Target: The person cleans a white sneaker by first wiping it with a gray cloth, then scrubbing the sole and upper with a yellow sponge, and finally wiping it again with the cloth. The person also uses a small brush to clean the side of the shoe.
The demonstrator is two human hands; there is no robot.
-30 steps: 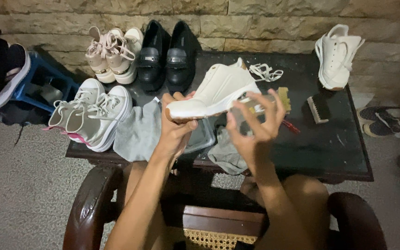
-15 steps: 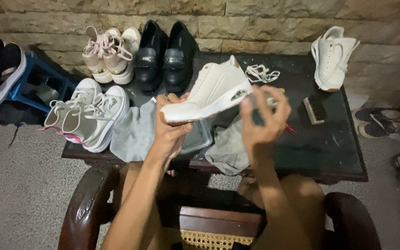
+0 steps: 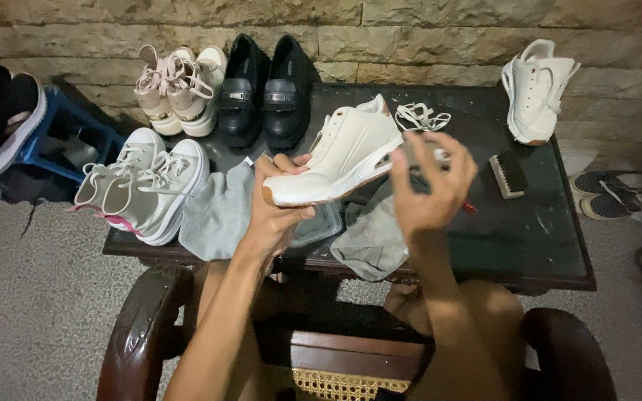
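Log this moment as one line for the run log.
left hand: holds cream sneaker by toe | right hand: raised beside heel, small item, unclear | below: grey cloth, dark table

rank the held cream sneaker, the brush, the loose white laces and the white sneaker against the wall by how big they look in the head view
1. Cream sneaker, held in the left hand; it is nearer the camera, which inflates it.
2. White sneaker against the wall.
3. Loose white laces.
4. Brush, close to the laces in apparent size, so these two are unsure.

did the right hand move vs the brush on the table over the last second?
Yes. The right hand has risen away from the near table edge toward the held white shoe, and now sits level with the brush, to its left.
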